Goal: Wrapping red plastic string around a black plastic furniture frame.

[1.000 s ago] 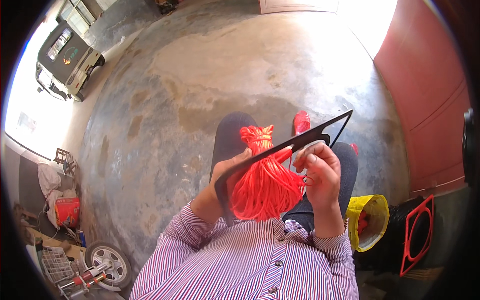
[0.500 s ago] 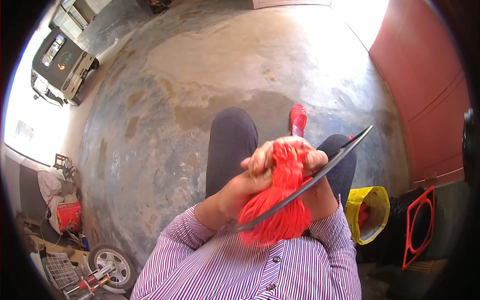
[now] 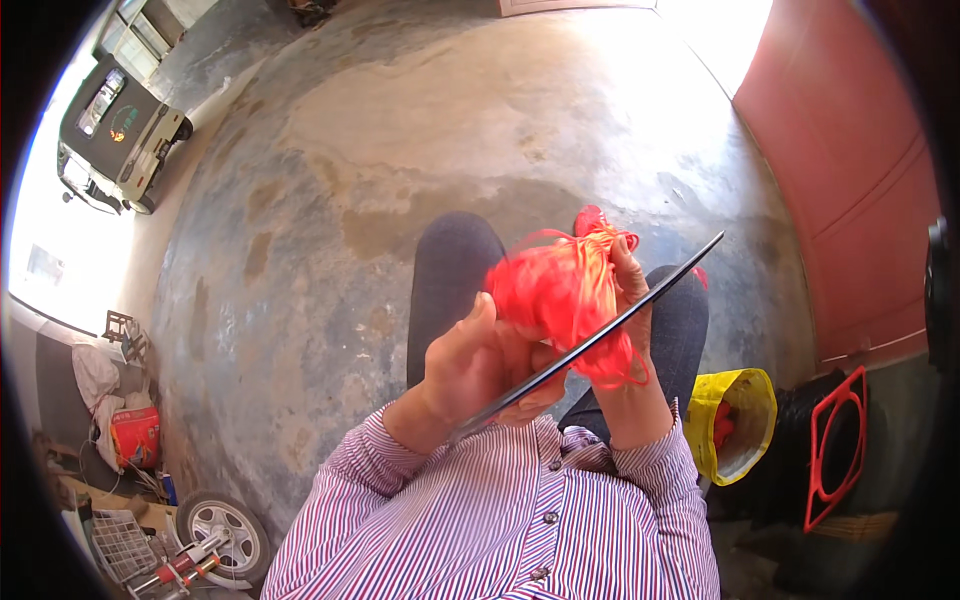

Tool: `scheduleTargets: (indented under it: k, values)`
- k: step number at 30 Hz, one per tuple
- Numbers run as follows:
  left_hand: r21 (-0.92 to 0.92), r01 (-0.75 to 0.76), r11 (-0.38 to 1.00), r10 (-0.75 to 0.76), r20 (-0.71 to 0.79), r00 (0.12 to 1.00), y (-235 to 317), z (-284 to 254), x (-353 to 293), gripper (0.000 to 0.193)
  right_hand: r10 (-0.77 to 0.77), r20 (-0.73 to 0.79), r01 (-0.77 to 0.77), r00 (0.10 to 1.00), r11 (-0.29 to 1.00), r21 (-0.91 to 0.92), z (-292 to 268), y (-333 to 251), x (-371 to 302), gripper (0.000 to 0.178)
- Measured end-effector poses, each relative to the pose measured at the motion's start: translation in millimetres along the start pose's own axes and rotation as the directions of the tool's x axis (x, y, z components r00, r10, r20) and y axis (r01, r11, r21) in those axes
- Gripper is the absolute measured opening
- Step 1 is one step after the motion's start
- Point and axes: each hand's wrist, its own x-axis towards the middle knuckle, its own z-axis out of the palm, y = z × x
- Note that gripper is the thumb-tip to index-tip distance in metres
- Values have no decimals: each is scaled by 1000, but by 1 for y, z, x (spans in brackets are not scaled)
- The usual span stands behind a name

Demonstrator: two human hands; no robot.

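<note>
A bundle of thin red strands [image 3: 555,285], tied like a tassel, is held up in front of my knees. My right hand [image 3: 630,280] pinches its gathered upper right end. Its strands spread left and downward, partly blurred by motion. Against their lower left side rests my left hand [image 3: 465,360], thumb raised and apart from the fingers, which reach beneath the strands. A thin dark strip [image 3: 655,292] slants across the view in front of the bundle and both arms; what it belongs to I cannot tell.
On the right a yellow bag [image 3: 708,430] with red material inside stands beside a red frame [image 3: 815,480]. Red doors [image 3: 850,200] rise beyond. A wheel [image 3: 225,535] and a red bag [image 3: 136,437] are at lower left; a small vehicle [image 3: 120,130] is parked far left.
The bundle has swung up from hanging down to spreading leftward. My left hand has come off its tied neck and moved down and left; my right hand keeps hold, slightly higher.
</note>
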Motion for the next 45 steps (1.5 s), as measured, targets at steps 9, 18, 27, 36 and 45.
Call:
scheduleTargets:
  k: [9, 18, 27, 36, 45]
  values:
    - [106, -107, 989, 117, -92, 989, 15, -10, -5, 87, -74, -90, 20, 993, 870, -493, -49, -26, -36, 43]
    - [229, -131, 965, 160, -114, 981, 31, -27, -8, 60, -164, 445, 251, 880, 957, -144, -11, -46, -60, 48]
    - [300, -133, 945, 200, -205, 958, 33, -29, -3, 51, -9, 294, 93, 956, 958, -273, 14, -11, -82, 51]
    - [250, -167, 954, 212, -167, 963, 34, -34, -10, 47, 86, 170, -73, 982, 994, -80, 13, -7, -78, 46]
    - [225, -207, 952, 238, -120, 964, 39, -25, -24, 51, 102, 78, -110, 992, 989, 97, -19, -9, -55, 39]
